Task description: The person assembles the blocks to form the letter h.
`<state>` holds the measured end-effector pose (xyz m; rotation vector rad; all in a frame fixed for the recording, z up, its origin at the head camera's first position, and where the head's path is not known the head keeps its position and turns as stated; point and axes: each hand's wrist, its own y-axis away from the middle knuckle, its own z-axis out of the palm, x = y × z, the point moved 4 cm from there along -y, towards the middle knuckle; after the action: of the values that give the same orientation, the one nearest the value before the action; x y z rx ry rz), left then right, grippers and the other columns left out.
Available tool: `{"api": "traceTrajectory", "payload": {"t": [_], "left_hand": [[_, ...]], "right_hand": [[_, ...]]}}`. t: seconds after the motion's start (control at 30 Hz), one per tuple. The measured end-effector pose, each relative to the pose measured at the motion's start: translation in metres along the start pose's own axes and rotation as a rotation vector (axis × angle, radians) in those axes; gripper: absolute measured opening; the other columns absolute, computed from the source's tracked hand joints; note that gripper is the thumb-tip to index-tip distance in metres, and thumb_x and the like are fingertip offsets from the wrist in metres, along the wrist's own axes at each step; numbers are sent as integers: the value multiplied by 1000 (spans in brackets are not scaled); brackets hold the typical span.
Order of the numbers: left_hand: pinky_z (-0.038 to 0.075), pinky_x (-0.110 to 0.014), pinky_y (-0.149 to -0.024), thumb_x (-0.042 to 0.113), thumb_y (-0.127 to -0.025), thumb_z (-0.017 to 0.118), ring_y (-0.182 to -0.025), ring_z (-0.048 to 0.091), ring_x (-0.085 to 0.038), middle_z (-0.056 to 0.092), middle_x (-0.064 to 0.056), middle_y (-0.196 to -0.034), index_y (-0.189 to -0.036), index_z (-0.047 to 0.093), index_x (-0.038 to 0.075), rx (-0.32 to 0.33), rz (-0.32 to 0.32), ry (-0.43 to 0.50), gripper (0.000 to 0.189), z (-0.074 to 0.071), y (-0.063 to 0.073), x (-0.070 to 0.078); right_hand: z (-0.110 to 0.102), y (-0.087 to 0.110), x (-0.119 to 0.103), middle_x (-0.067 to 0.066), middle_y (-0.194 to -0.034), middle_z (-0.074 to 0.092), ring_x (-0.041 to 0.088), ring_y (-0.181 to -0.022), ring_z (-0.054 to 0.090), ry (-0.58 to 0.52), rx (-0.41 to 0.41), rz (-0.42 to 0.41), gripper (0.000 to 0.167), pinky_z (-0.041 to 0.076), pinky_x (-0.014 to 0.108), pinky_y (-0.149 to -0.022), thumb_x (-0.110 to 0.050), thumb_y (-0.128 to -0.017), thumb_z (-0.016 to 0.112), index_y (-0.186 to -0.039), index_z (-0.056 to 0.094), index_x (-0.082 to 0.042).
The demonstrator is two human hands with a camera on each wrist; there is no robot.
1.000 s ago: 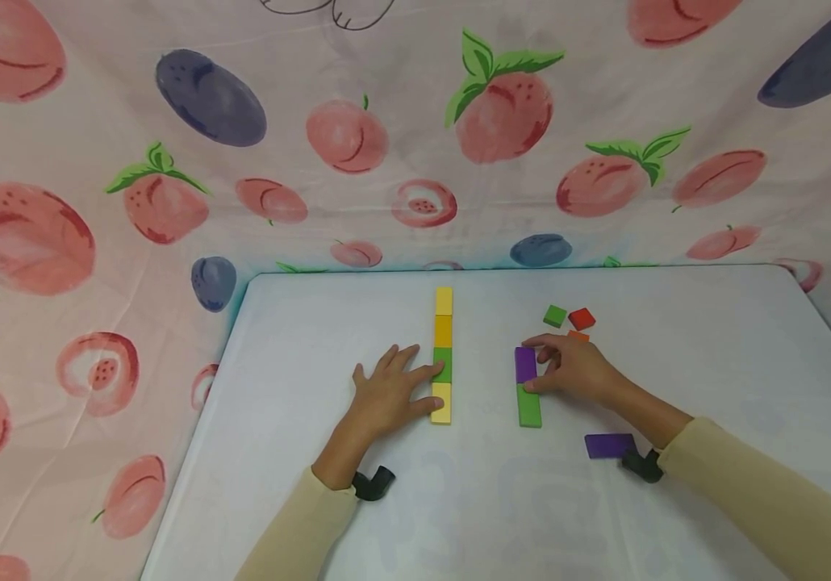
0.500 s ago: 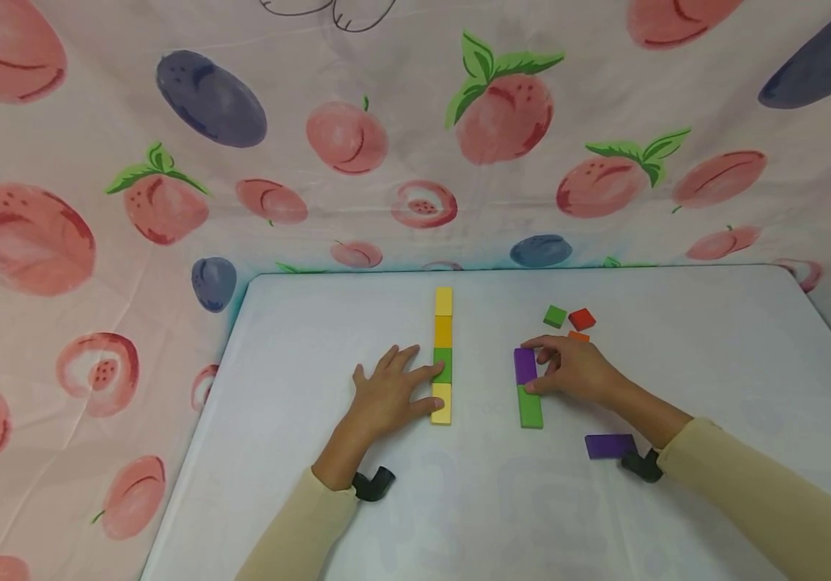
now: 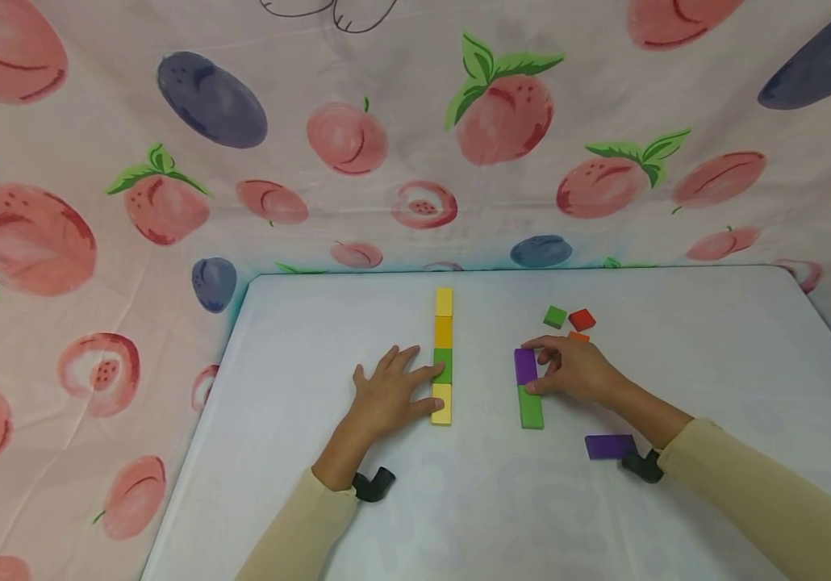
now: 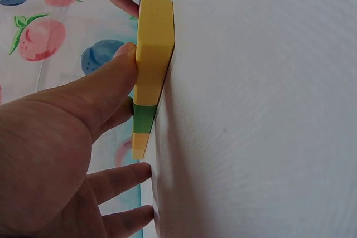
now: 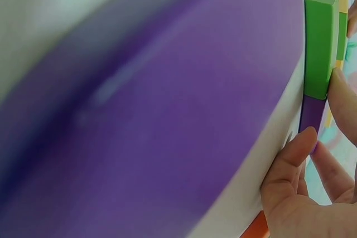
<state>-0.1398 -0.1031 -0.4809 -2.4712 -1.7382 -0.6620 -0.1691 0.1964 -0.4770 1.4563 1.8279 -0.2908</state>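
Pinching the purple block (image 3: 524, 366) right of centre with my right hand (image 3: 574, 368), I should hold its lower end flush against the long green block (image 3: 531, 410), pressing lightly so neither twists. My left hand (image 3: 385, 395), fingers spread wide, rests thumb and forefinger on the yellow-and-green row (image 3: 444, 332) at the centre; gentle contact there should avoid nudging it askew.

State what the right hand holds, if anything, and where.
The right hand holds the purple block, index finger at its far end, thumb by its seam with the green block.
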Motion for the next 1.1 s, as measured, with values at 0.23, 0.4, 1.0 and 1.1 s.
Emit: {"api": "traceTrajectory", "payload": {"t": [0.23,0.4,1.0,1.1], "left_hand": [[17,-85,-108,58,-91,68,-156,24,-36,36,-4,-165,-147,53,43,-3,-1,-2,60,1,0,-1],[18,-85,-107,58,-92,68,-155,25,-36,36,-4,-165,-147,53,43,-2,3,-4,60,1,0,-1],[18,-85,-107,58,-92,67,-156,25,-36,35,-4,-166,-148,53,42,3,11,1,60,0,1,-1],[17,-85,-107,58,-92,67,-156,24,-36,35,-4,-166,-148,53,42,2,11,1,60,0,1,-1]], "right_hand": [[0,0,1,11,-109,65,17,-88,64,4,3,10,69,52,30,-76,-30,-77,91,-137,63,-11],[0,0,2,11,-110,65,18,-89,64,-4,0,13,69,52,30,-76,-30,-77,91,-137,63,-11],[-4,0,1,11,-111,64,19,-91,65,-22,-36,29,72,53,30,-79,-33,-78,90,-141,60,-12],[-7,1,3,11,-110,65,19,-92,65,-18,-26,40,73,53,29,-79,-34,-79,89,-142,60,-13]]}}
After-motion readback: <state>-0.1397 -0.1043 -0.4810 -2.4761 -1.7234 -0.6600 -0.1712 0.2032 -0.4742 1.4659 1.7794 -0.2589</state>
